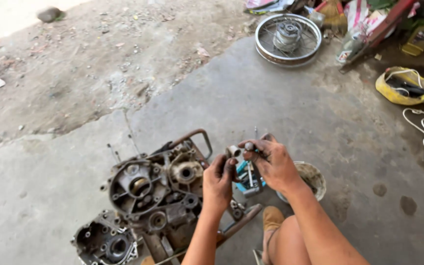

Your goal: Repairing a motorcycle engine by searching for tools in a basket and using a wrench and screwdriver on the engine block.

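Up front, both hands pinch small parts: left hand (219,179) a metal sleeve (233,150), right hand (272,164) a pin (249,146).

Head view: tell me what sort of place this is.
Probably an open-air motorcycle repair spot. An opened engine case sits on the stained concrete floor, a spoked wheel lies beyond it, and both hands hold small metal parts.

view: head-worn camera, single | aim: tilted down and forward over the person's own forearms | range: close to the engine crankcase (148,196), concrete floor (271,108) receding to a spoked wheel (287,39) at top | shared views: only one
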